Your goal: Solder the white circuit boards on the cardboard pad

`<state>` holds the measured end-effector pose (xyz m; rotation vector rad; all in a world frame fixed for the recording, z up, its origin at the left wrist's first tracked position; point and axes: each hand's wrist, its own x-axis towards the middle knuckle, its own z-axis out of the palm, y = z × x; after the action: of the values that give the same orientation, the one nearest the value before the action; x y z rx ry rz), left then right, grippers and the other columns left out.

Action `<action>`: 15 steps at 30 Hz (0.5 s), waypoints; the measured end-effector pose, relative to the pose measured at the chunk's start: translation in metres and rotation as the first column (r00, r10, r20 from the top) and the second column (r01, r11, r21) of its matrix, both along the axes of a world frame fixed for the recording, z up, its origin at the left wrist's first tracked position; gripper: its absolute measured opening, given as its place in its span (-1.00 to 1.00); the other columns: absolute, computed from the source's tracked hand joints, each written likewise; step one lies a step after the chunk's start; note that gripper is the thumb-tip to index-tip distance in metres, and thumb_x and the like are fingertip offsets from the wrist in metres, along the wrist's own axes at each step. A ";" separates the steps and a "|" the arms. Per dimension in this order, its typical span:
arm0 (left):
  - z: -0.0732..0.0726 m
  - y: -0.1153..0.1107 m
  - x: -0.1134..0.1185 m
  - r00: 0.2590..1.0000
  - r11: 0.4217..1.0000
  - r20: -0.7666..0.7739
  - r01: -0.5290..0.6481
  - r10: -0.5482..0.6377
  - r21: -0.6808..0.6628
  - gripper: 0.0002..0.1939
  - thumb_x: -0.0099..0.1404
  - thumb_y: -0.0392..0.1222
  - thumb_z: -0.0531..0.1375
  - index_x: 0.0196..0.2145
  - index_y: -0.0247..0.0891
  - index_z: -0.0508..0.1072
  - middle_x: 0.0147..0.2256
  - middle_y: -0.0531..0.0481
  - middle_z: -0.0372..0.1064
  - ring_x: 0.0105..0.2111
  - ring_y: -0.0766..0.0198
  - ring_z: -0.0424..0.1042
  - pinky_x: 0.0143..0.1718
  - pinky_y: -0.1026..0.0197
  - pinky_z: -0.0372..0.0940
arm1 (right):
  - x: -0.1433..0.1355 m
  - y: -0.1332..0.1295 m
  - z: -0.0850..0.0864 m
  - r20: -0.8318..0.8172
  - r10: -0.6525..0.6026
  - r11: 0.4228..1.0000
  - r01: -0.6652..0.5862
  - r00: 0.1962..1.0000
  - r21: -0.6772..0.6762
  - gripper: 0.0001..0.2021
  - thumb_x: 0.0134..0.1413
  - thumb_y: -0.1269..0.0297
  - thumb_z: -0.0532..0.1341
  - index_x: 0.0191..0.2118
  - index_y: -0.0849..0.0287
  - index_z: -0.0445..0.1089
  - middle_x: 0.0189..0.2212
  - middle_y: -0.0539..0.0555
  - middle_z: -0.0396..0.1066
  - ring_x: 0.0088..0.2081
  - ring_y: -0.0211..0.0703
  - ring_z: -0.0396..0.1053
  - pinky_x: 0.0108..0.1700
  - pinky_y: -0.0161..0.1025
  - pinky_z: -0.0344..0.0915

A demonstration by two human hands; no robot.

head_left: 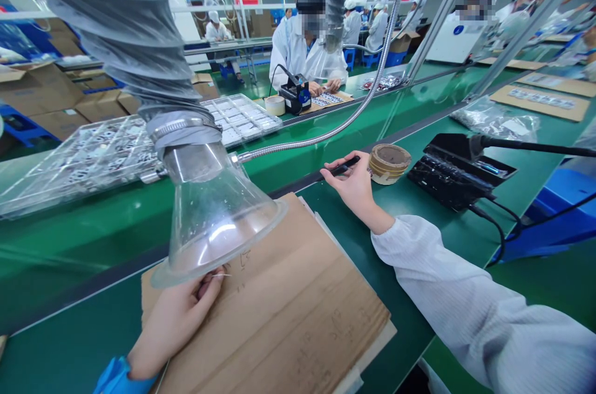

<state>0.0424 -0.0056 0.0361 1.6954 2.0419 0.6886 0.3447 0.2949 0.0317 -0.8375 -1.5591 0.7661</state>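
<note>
My left hand (184, 313) rests on a brown cardboard sheet (298, 282), its fingers curled and partly hidden by the clear fume hood (209, 220). A thin white strand (222, 275) sticks out from between its thumb and finger. Farther right, my right hand (356, 186) grips a slim black pen-shaped tool (343, 166) above the green table, near the dark rail. Just beside that hand stands a roll of tan tape (390, 164).
A grey hose (130, 28) holds the hood low over the cardboard. A flexible metal conduit (321, 139) crosses ahead. At right sits a black device (454, 177) with cables. Parts trays (246, 121) lie at left; a co-worker (302, 46) sits opposite.
</note>
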 end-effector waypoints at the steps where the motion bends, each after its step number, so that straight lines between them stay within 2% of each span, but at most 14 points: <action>1: 0.000 0.000 0.000 1.000 1.000 -0.006 0.000 0.000 0.000 -0.51 0.47 0.28 0.08 -0.26 -0.19 0.53 -0.43 0.00 0.43 -0.42 0.18 0.42 -0.38 0.23 0.34 | 0.000 0.000 0.000 -0.006 0.008 1.000 -0.008 1.000 -0.006 -0.31 -0.03 -0.07 0.52 -0.06 -0.01 0.02 -0.22 0.00 0.49 -0.08 0.01 0.64 -0.04 -0.02 0.64; 10: 0.001 0.000 0.001 1.000 1.000 -0.026 -0.005 0.005 -0.001 -0.51 0.48 0.27 0.07 -0.26 -0.19 0.52 -0.44 0.01 0.41 -0.43 0.18 0.40 -0.39 0.22 0.32 | 0.002 0.000 -0.001 0.038 0.031 0.999 -0.031 0.999 0.008 -0.33 -0.01 -0.07 0.51 -0.06 -0.01 0.04 -0.22 -0.01 0.47 -0.07 0.02 0.64 -0.05 -0.02 0.64; 15: 0.000 0.000 0.000 1.000 1.000 -0.026 -0.001 0.001 -0.009 -0.51 0.48 0.28 0.07 -0.26 -0.18 0.51 -0.44 0.01 0.41 -0.42 0.18 0.41 -0.38 0.23 0.32 | 0.001 0.002 -0.002 -0.001 0.042 0.999 -0.042 0.999 -0.006 -0.32 -0.02 -0.06 0.52 -0.05 -0.01 0.03 -0.19 0.01 0.46 -0.03 0.03 0.63 -0.09 -0.07 0.66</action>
<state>0.0425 -0.0060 0.0364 1.7065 2.0603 0.6597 0.3462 0.2969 0.0300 -0.8104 -1.5786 0.8020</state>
